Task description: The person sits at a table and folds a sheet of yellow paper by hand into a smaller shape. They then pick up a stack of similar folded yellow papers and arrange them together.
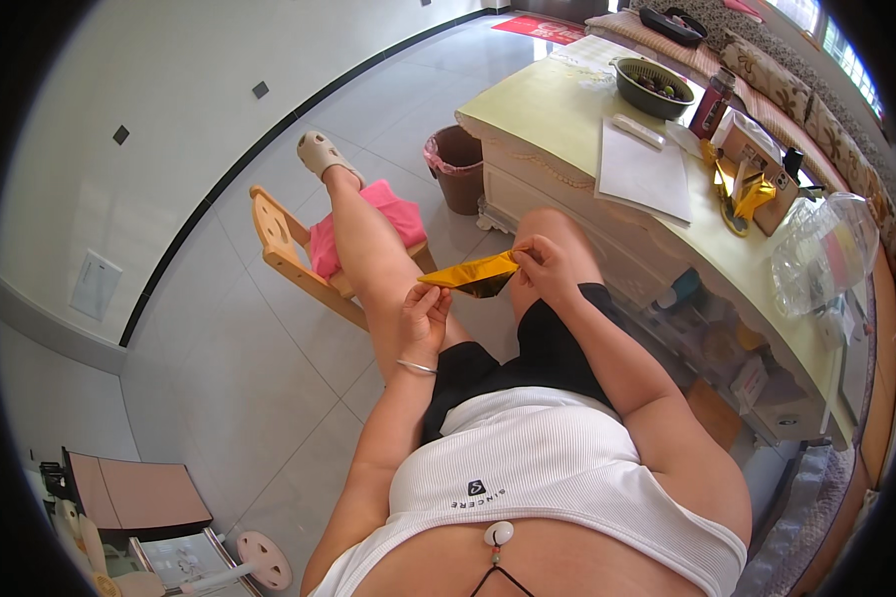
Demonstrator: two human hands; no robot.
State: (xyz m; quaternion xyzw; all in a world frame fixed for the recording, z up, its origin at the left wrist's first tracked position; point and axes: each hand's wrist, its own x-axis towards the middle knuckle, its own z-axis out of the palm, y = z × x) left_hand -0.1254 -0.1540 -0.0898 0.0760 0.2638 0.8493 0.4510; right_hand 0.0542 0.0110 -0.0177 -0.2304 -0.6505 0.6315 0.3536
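A strip of shiny gold foil paper is stretched out above my lap, folded along its length with a darker reflecting underside. My left hand pinches its left end between thumb and fingers. At the other end, my right hand grips the foil's upper right corner, with the fingers curled in. More crumpled gold foil lies on the table at the right, beside a pair of scissors that it partly covers.
The pale table at the right holds white paper sheets, a colander of dark fruit, a dark red bottle and a clear plastic bag. A small wooden chair with pink cloth supports my left leg. A bin stands beyond.
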